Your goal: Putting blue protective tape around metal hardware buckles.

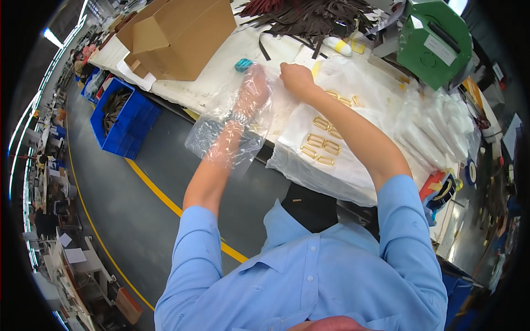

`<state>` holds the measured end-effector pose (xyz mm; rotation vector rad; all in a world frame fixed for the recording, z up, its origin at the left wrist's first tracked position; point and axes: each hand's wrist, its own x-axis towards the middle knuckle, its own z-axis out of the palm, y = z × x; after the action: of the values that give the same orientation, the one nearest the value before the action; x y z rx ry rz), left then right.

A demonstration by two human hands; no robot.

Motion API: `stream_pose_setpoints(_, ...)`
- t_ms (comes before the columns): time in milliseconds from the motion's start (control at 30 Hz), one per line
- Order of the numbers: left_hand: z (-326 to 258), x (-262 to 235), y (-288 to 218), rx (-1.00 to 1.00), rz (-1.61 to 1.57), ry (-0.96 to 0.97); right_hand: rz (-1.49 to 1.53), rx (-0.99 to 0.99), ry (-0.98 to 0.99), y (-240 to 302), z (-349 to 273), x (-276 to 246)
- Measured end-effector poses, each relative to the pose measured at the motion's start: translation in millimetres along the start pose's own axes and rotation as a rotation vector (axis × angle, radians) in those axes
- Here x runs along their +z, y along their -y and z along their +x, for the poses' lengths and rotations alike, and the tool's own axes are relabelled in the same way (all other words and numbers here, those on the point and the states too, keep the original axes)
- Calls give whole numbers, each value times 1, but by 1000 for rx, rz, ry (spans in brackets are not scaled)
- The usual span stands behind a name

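Observation:
My left hand (254, 87) is inside a clear plastic bag (215, 131), which covers it down past the wrist. The crinkled film blurs its fingers, so I cannot tell how they are bent. To the right of it my right hand (296, 78) is closed, fingertips pinched toward the film's edge beside the left hand. A small teal object (243, 65) lies on the table just beyond the left fingers. Under my right forearm, several gold metal buckles (323, 144) are laid in rows on white plastic sheeting (295, 135).
A cardboard box (190, 41) stands at the table's far left. Dark leather strips (309, 19) lie at the back, near a green machine (433, 44). Bundled clear bags (433, 129) and tape rolls (443, 192) are at right. A blue bin (122, 121) sits below the table's left edge.

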<state>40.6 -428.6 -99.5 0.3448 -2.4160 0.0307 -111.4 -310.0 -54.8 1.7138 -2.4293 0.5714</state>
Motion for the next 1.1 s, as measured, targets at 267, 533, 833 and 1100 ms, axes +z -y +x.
stream_pose_setpoints(267, -110, -135, -12, -39, -168, 194, 3, 6, -14, -13, 1, 0)
stream_pose_setpoints(533, -268, -218, -5, -1021, -427, -316, -10, 32, 124, -23, 3, -13)
stream_pose_setpoints(833, -121, -219, -184, -319, -677, -164, 554, 20, -368, 26, -169, -171)
stream_pose_setpoints(1100, -43, -136, -205, 478, -480, 252, 665, 686, 29, 55, -447, -243)
